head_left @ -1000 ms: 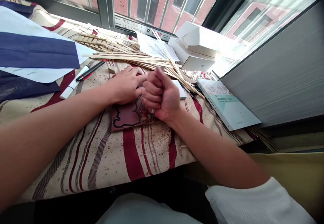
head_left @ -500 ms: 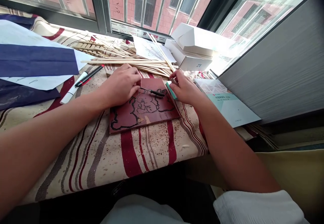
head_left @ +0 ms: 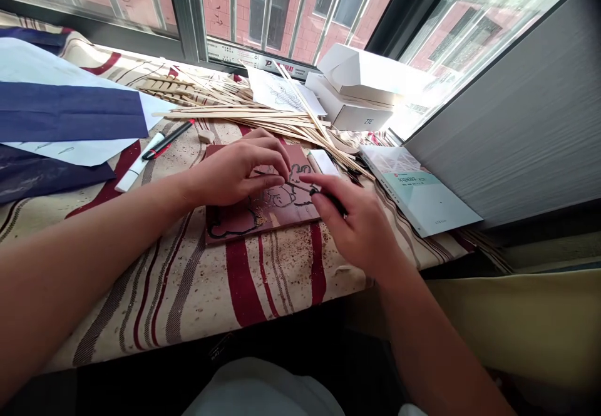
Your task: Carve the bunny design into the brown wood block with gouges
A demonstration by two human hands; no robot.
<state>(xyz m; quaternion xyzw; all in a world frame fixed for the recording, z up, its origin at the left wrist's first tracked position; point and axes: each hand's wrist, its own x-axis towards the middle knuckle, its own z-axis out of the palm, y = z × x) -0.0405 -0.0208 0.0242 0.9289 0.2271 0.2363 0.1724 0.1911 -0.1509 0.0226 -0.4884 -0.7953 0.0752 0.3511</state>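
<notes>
A dark red carving board (head_left: 244, 215) with a black outlined drawing lies on the striped cloth (head_left: 197, 278). My left hand (head_left: 235, 168) rests on the board with its fingers curled, its fingertips touching the thin metal tip of a carving tool (head_left: 300, 185). My right hand (head_left: 357, 222) pinches the tool's black handle at the board's right edge. The tool lies low across the drawing.
Wood shavings dot the cloth. A heap of thin wooden sticks (head_left: 244, 112) lies behind the board. White boxes (head_left: 357, 96) stand by the window, a booklet (head_left: 417, 190) lies at the right, a marker and pen (head_left: 150, 146) and blue and white paper sheets (head_left: 66, 112) at the left.
My right hand left the small green-edged block at the board's right, came nearer and took hold of the tool that lay on the board. My left hand slid right to the tool's tip.
</notes>
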